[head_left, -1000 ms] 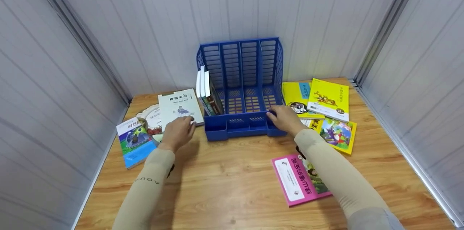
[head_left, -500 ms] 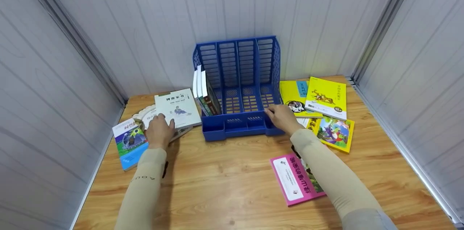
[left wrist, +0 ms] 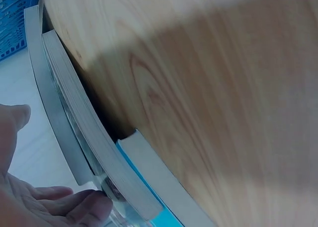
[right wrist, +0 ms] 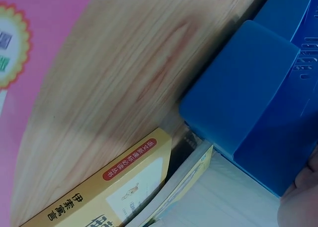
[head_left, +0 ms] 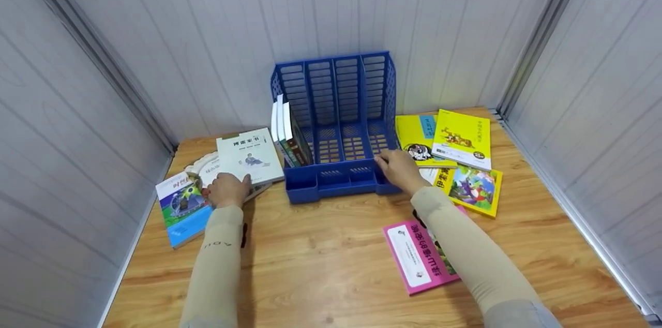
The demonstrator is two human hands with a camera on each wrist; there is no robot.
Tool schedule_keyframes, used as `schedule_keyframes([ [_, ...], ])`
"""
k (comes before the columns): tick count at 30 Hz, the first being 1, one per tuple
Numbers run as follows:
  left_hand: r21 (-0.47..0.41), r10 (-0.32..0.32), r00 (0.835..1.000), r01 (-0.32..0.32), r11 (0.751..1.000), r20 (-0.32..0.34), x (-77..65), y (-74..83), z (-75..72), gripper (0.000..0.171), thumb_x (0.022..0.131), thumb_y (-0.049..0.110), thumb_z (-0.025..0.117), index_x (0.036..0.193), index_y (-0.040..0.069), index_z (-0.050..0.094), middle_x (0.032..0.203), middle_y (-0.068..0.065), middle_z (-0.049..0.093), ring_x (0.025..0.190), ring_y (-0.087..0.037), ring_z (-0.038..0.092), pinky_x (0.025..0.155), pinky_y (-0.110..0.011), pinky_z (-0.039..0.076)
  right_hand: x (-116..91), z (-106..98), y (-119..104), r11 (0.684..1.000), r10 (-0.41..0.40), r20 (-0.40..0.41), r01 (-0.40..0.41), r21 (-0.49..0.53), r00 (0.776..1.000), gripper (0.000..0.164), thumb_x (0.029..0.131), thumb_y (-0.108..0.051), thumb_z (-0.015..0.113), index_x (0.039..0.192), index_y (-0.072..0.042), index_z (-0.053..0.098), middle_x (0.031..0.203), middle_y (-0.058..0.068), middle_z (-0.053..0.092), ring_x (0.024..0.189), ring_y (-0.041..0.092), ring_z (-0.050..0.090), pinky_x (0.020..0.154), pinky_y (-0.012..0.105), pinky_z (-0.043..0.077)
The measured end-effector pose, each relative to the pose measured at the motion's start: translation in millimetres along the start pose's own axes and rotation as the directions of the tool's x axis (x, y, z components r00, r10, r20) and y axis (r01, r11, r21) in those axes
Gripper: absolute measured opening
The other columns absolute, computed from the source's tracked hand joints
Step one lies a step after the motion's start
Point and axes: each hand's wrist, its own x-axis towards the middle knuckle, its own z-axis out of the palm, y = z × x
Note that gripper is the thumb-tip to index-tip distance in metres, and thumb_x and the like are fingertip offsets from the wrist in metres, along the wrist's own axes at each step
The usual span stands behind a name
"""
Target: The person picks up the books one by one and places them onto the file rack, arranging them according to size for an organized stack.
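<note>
My left hand (head_left: 227,191) is at the lower-left corner of a white book (head_left: 251,154) that lies atop other books. In the left wrist view its fingers (left wrist: 94,207) touch near that corner, and the thumb is over the white cover (left wrist: 30,88). My right hand (head_left: 401,170) grips the front right edge of a blue file rack (head_left: 331,179); in the right wrist view only a bit of that hand shows beside the rack (right wrist: 238,83). Several books (head_left: 287,134) lean upright in the rack's leftmost compartment.
Left of the white book lie a round-edged book (head_left: 195,166) and a blue-and-green book (head_left: 181,206). Yellow books (head_left: 463,136) are piled right of the rack. A pink book (head_left: 414,261) lies partly under my right forearm. Pale panel walls (head_left: 207,33) enclose the wooden table (head_left: 310,266).
My left hand has moved left across the white book to its lower-left corner. The right hand has stayed on the rack. The view has shifted slightly.
</note>
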Motion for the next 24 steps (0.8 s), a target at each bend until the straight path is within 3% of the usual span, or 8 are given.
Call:
schedule_keyframes([
  [10,0.015,-0.057,0.998,0.057,0.998,0.016,3.7,6.1,6.5,0.08,0.107,0.046,0.062,0.146,-0.022,0.045,0.144,-0.043,0.055,0.139,-0.058,0.05,0.117,-0.067,0.044,-1,6,0,1.0,-0.019,-0.022,0.019,-0.018,1.0,0.036,0.112,-0.028,0.059,0.112,0.001,0.081,0.115,0.019,0.081,0.113,0.044,0.074,0.11,0.058,0.051],
  [17,-0.083,-0.075,0.997,0.076,0.994,0.017,5.3,7.1,2.7,0.08,0.102,0.037,0.071,0.148,-0.021,0.042,0.147,-0.046,0.05,0.142,-0.061,0.046,0.118,-0.072,0.041,-1,8,1,0.999,-0.03,-0.041,0.029,-0.047,0.999,0.034,0.112,-0.025,0.059,0.115,0.001,0.081,0.117,0.02,0.081,0.115,0.044,0.073,0.111,0.057,0.05],
  [24,-0.13,-0.084,0.994,0.093,0.987,0.07,8.8,5.8,-4.6,0.079,0.098,0.033,0.076,0.147,-0.022,0.046,0.145,-0.045,0.052,0.137,-0.061,0.049,0.115,-0.072,0.044,0,7,1,0.999,-0.009,-0.03,0.008,-0.039,1.0,0.034,0.113,-0.025,0.058,0.118,0.001,0.081,0.121,0.02,0.08,0.119,0.043,0.072,0.115,0.056,0.048],
])
